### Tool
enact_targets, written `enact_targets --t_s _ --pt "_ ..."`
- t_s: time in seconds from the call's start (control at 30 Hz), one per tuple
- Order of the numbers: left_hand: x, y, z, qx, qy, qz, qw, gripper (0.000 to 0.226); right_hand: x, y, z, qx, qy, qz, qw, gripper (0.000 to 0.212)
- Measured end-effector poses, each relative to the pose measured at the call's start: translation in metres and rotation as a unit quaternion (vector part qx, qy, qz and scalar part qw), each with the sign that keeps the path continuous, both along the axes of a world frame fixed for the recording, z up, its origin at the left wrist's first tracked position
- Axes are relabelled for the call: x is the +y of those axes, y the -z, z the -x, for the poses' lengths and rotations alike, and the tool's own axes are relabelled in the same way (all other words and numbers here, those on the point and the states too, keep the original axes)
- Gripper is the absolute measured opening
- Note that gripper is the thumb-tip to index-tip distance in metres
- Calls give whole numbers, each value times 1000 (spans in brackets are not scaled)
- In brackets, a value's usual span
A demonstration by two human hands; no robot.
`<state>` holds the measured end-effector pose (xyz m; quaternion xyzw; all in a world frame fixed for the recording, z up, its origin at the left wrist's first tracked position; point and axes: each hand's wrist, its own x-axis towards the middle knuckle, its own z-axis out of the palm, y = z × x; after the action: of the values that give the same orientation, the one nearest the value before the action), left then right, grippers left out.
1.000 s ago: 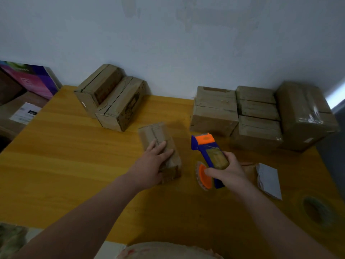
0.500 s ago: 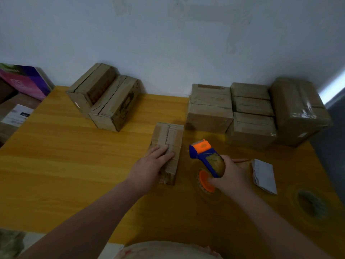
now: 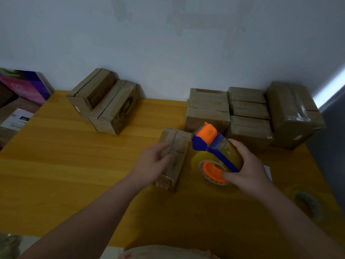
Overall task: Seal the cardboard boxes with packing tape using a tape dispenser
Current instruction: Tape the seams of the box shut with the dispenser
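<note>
On the yellow wooden worktop (image 3: 74, 165), the left hand (image 3: 155, 163), blurred, rests with fairly straight fingers on the small oblong brown cardboard box (image 3: 177, 143), while the right hand (image 3: 246, 169) grips the blue-and-orange tape dispenser (image 3: 214, 150) just right of that box.

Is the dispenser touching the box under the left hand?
Cannot tell. In the head view the dispenser tip sits right at the box edge; depth is unclear.

small box (image 3: 174, 146) left of tape dispenser (image 3: 214, 154), stacked boxes (image 3: 248, 116) behind
</note>
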<state>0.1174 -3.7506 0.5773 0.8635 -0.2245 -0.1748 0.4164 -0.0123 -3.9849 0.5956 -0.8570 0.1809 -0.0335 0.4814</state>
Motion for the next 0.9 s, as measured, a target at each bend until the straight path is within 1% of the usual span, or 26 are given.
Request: enact_targets --t_s 0.03,0.07,0.1,0.13,0.17,0.2,0.27,0.3,0.4,0.47,0.57,0.7,0.8,0.9 --pt "-4 -11 1 95 -72 71 990 51 2 -5 0 -9 -16 12 1000 88" --pt "-8 -21 1 199 -122 134 963 58 5 -10 0 -17 -30 24 999 88" --pt "-10 -29 -1 292 -139 167 931 63 9 -13 0 -25 -44 32 998 87" --pt "-11 -34 -3 362 -136 182 904 63 12 -16 0 -35 -58 35 997 87" --pt "-10 -38 -4 407 -122 185 886 58 16 -18 0 -41 -73 36 996 87" --pt "-9 -40 -4 430 -109 188 876 46 20 -20 0 -44 -88 40 994 87" --pt "-7 -39 -3 422 -109 194 879 17 26 -23 0 -45 -112 62 991 86" --pt "-5 -37 -4 403 -117 192 887 13 28 -23 0 -41 -120 75 989 88" --pt "4 -28 -4 321 -119 158 926 20 32 -27 1 -8 -153 130 980 96" --pt "11 -26 -5 287 -113 150 939 21 33 -32 2 11 -193 162 968 96" --pt "25 -24 -12 265 -123 149 945 20 28 -37 7 40 -232 186 954 95" --pt "42 -12 -14 234 -166 111 952 18 18 -40 14 85 -266 200 939 93" --pt "56 -2 -16 200 -219 93 950 21 10 -37 21 114 -274 187 937 90" --pt "66 4 -19 167 -250 89 950 22 1 -33 29 125 -271 215 930 87"
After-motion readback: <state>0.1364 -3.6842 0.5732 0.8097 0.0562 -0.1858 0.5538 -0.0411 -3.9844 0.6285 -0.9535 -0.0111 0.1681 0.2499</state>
